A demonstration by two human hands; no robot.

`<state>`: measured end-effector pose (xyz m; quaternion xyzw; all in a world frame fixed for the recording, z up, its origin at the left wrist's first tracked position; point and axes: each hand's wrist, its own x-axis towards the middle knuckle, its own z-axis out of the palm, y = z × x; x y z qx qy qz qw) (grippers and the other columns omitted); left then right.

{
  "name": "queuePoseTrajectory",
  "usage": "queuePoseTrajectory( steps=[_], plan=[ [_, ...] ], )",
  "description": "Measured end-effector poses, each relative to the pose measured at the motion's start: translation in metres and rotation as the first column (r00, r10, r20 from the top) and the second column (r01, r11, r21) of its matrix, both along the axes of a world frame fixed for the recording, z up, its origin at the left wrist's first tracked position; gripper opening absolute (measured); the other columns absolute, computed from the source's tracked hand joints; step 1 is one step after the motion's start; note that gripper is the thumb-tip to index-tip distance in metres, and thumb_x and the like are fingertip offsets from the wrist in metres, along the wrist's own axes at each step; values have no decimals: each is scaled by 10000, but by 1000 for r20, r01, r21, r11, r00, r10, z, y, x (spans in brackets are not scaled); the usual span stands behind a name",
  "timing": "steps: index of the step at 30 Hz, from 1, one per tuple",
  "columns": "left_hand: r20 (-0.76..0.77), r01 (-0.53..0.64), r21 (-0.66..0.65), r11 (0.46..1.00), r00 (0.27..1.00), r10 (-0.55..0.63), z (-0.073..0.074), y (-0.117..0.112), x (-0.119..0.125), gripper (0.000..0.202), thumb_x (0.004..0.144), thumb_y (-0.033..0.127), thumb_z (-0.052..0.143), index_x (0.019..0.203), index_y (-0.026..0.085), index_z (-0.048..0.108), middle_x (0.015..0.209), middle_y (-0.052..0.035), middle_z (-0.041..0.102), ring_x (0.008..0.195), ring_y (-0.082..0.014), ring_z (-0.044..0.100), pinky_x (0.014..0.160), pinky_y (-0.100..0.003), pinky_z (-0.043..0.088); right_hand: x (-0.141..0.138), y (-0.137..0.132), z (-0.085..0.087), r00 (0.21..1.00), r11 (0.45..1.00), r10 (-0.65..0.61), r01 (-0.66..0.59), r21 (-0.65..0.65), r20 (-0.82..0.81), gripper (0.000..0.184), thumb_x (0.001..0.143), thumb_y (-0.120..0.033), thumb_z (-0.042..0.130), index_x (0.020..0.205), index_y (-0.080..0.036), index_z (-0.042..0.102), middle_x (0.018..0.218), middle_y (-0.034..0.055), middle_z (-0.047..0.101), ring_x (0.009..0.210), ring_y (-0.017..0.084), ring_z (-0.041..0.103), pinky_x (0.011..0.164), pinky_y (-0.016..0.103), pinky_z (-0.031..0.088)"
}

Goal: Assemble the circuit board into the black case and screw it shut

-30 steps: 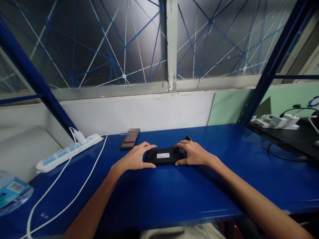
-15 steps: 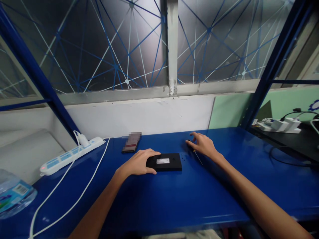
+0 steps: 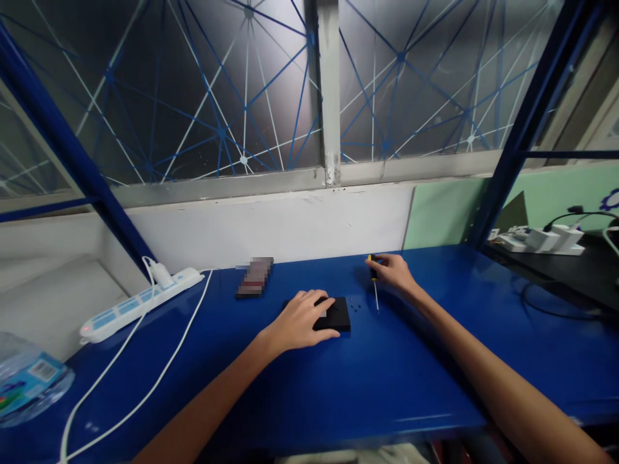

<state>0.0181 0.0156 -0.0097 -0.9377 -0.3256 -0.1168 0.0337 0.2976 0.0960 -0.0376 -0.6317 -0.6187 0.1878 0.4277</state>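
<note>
A flat black device [image 3: 337, 313] lies on the blue bench [image 3: 367, 380]. My left hand [image 3: 300, 319] lies flat over its left part, fingers spread, thumb at the near edge. To the right, my right hand [image 3: 394, 271] is closed on the black and yellow handle of a small screwdriver [image 3: 374, 285], whose thin shaft points down toward me, tip just above the bench. Several tiny dark screws [image 3: 356, 305] lie on the bench between the device and the screwdriver.
A phone [image 3: 255, 284] lies behind the device near the wall. A white power strip [image 3: 140, 301] with a plugged charger and white cable [image 3: 140, 393] is at the left. A water bottle [image 3: 29, 380] lies at the far left edge. More chargers [image 3: 546, 238] sit on a black table at the right.
My right hand left the device, reached back right and picked up the screwdriver. My left hand slid right, from the device's left end onto its top.
</note>
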Motion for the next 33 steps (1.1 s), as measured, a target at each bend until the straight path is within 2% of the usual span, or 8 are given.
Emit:
queuePoseTrajectory(
  steps=[2,5,11,19,33],
  plan=[
    [-2,13,30,999,1000,-13,-1,1,5,616,864,608,554,1298,172,535,1254,-139,568,1121,-307,547,939,-438,415,4,0,2,990,999,-24,29,34,-140,484,834,-516,560,1000,-79,687,541,41,650,441,174,620,410,250,481],
    [3,15,62,998,1000,-16,-6,2,17,646,852,634,547,1290,160,539,1236,-145,579,1098,-312,562,934,-446,421,6,-2,5,954,995,-32,59,82,-299,507,818,-517,582,1052,-72,649,545,34,646,437,178,635,396,250,515],
    [53,-45,99,994,998,40,-19,2,35,650,864,626,531,1283,129,541,1222,-167,590,1094,-328,567,932,-464,428,-3,-9,11,900,987,20,52,153,-435,462,788,-502,624,1020,-103,628,560,31,651,493,200,672,418,262,561],
    [115,-12,88,996,993,2,-20,-1,27,669,832,658,557,1249,134,577,1216,-161,606,1074,-319,585,907,-450,452,-8,-15,17,895,973,62,44,225,-442,483,785,-521,616,1041,-113,623,560,24,656,511,205,671,445,293,574],
    [159,12,94,995,987,-27,-22,0,25,693,806,676,576,1233,130,604,1203,-162,624,1048,-311,603,888,-455,462,-6,-21,20,961,974,23,40,221,-277,431,800,-508,594,1008,-133,640,529,13,650,437,189,648,470,269,533]
  ],
)
